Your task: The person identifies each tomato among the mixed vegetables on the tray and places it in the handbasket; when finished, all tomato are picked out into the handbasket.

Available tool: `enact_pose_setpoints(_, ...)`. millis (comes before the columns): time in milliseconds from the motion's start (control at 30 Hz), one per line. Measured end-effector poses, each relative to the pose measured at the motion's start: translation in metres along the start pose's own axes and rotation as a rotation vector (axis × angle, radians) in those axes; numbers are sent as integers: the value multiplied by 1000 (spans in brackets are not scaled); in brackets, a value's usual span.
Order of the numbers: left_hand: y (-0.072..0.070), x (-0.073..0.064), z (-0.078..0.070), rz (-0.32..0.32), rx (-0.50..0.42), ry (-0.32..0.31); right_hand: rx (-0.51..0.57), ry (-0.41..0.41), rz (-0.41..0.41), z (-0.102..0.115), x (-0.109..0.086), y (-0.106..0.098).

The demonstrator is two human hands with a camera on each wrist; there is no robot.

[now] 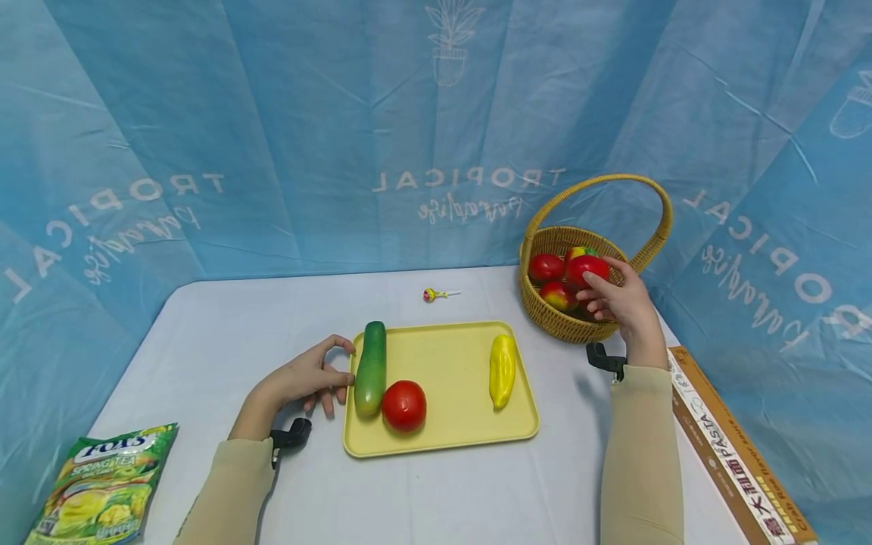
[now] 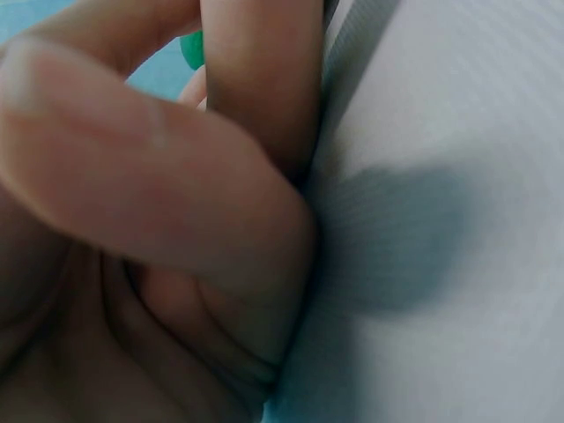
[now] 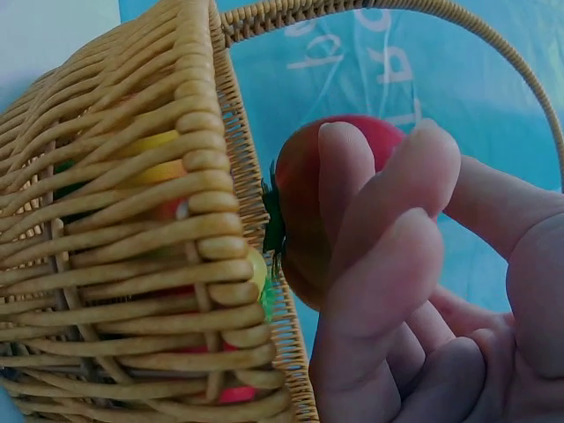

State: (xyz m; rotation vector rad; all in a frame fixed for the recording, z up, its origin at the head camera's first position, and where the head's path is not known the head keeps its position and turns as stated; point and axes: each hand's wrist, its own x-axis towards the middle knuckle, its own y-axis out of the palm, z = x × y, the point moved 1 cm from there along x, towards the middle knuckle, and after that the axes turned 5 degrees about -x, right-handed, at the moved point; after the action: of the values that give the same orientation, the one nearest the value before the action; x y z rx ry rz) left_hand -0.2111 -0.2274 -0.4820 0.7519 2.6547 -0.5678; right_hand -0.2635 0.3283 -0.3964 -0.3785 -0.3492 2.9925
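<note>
In the head view my right hand [image 1: 630, 301] is over the wicker basket [image 1: 567, 327], its fingers and thumb gripping a red tomato [image 1: 587, 270]. The right wrist view shows the tomato [image 3: 300, 211] just above the rim, its green leafy stem turned toward the basket. Several red and red-yellow fruits or vegetables [image 1: 559, 296] lie inside. My left hand [image 1: 300, 378] rests on the table, loosely bent, fingertips at the left rim of the yellow tray [image 1: 450, 378]. On that tray are a green cucumber [image 1: 371, 371], another tomato [image 1: 405, 406] and a yellow, elongated, pepper-like piece [image 1: 502, 371].
A wrapped lollipop [image 1: 439, 294] lies behind the tray. At the front left is a green candy bag [image 1: 105, 484]. Long flat pasta boxes [image 1: 739, 454] lie along the right edge. The basket's tall handle [image 1: 613, 180] arches above it, near the blue curtain [image 1: 327, 151].
</note>
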Motion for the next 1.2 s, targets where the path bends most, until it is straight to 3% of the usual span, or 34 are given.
enact_pose_setpoints(533,1,0,2,0,-5,-12,30,12,-46,2,-4,0)
enact_pose_setpoints(967,-2,2,-2,-2,3,-5,-12,-100,-27,26,-18,10)
enact_pose_setpoints(1200,-2,2,0,4,-2,-6,-38,-157,-1,35,-23,27)
